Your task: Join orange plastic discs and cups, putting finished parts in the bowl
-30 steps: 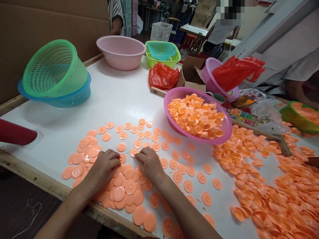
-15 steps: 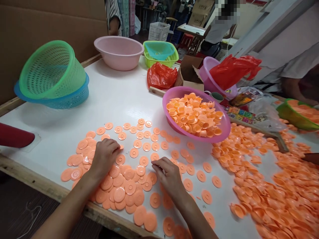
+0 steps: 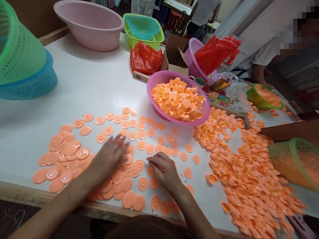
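Flat orange toy saucers (image 3: 143, 183), round with a ring in the centre, lie over the white table, some single and some heaped. My left hand (image 3: 113, 152) reaches over the heap's upper edge, palm down, its fingers stretched out above the saucers and slightly blurred. A short way to the right, my right hand (image 3: 164, 169) hovers low among loose saucers with thumb and fingertips pinched together. Whatever may be between those fingertips is too small or hidden to make out. Beyond the hands, a pink basin (image 3: 151, 91) holds a pile of small orange toy cups (image 3: 178, 99).
More orange cups (image 3: 249, 179) cover the table's right side. Around the back stand a pale pink tub (image 3: 97, 36), green and blue baskets (image 3: 27, 79), a red plastic bag (image 3: 146, 59) and a cardboard box (image 3: 174, 54). Another person's arm (image 3: 259, 73) is at the far right.
The view has swung right and down. My left hand has moved right over the saucers, its fingers straightening out. My right hand stays pinched in much the same place.
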Demonstrator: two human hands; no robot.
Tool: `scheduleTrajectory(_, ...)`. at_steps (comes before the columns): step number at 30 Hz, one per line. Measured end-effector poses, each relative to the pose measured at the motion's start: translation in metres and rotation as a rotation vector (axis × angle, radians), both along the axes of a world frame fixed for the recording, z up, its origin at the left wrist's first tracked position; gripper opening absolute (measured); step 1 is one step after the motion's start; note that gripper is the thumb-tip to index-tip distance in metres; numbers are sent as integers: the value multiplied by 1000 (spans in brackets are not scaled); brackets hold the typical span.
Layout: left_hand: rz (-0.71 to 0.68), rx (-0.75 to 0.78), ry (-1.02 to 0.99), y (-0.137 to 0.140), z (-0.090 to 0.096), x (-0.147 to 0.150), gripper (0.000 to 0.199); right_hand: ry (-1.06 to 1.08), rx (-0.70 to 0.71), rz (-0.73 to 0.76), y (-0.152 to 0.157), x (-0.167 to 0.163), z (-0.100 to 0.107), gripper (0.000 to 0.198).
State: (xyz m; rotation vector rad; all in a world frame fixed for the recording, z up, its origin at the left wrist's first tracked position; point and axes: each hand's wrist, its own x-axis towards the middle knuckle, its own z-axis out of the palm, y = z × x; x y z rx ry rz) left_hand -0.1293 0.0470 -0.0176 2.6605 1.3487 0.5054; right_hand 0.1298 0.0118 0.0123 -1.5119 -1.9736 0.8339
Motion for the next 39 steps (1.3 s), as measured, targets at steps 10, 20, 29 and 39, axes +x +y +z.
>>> scheduleTrajectory(10, -141, -13, 174, -48, -7, -18, 99, -181, 124, 56, -10, -17, -10, 19)
scheduleTrajectory(20, 63, 8, 216, -64, -6, -42, 109, -144, 145, 151, -11, -32, -10, 16)
scheduleTrajectory(29, 231, 6, 258, -59, -5, -73, 97, -266, 197, 189, 18, -79, -13, 13)
scheduleTrajectory(39, 143, -75, 117, -62, 4, -48, 26, -42, 164, 32, 37, -90, -20, 16)
